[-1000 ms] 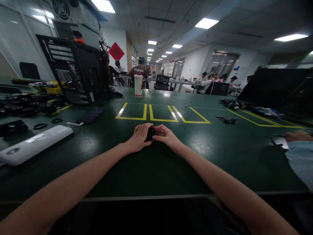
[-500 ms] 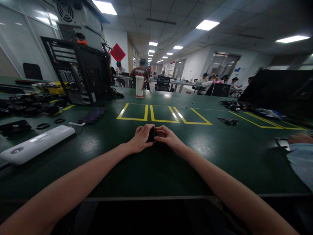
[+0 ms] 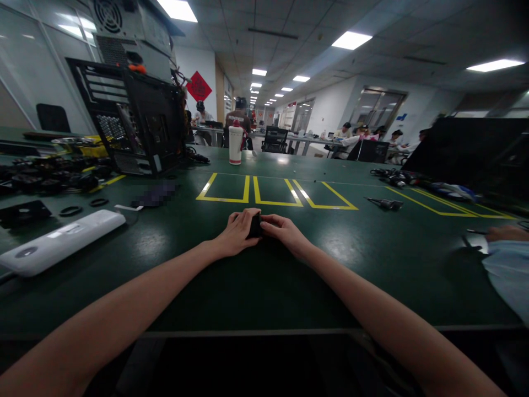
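A small black object (image 3: 255, 225) is between my two hands, just in front of the yellow tape outlines (image 3: 278, 205) on the green table (image 3: 256, 286). My left hand (image 3: 238, 232) is wrapped round it from the left, with the thumb along its near side. From the right, the fingertips of my right hand (image 3: 282, 231) come together at its edge. The fingers hide much of the object, and its exact kind is too small and dark to tell.
A white power strip (image 3: 61, 241), black rings and a black computer case (image 3: 136, 118) are on the left. Behind the tape stands a white cup (image 3: 235, 144). A connector cable (image 3: 384, 203) lies right; another person's hand (image 3: 506, 233) holds a dark tool at the far right.
The fingers of my right hand have shifted slightly on the black object; my left hand stays round it. At the far right, the dark tool in the other person's hand has changed its angle.
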Available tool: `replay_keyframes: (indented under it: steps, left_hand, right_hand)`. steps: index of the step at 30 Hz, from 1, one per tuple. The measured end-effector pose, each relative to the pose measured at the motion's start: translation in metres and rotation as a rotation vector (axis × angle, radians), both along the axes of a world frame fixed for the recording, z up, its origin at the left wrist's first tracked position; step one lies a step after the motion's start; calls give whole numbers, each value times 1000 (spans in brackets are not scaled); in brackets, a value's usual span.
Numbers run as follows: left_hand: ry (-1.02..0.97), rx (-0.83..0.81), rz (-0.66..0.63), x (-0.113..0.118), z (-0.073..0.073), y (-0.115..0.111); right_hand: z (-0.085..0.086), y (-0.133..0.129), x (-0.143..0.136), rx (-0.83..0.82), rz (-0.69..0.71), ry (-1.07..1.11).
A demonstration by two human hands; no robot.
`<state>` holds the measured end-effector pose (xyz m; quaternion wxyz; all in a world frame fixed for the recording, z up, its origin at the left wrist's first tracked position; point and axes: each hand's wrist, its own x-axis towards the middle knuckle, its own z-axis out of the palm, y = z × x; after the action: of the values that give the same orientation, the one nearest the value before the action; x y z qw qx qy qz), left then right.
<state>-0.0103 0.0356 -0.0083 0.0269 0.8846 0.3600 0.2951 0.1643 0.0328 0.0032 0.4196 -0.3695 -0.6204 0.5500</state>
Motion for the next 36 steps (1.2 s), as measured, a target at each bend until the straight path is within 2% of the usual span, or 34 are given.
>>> replay_keyframes:
  steps: [5,16,20,24,33,36]
  left_hand:
    - [4,5,7,1,-1,1]
    - [-7,-18,3,0,1,-1]
    - [-19,-17,-9,0,1,-1]
    - [-17,-9,-6,0,0,0]
    - [-11,-20,-12,1,3,-3]
    - [-15,-24,-8,1,2,-2]
  right_hand:
    - [2,-4,2,82,35,3]
    - [-3,2,-4,15,-37,-7]
    - [-1,1,-1,76,-5,-52]
    - [0,-2,-1,125,25,-5]
    - [0,1,-5,-51,-75,42]
    - [1,0,-3,-14,-52,11]
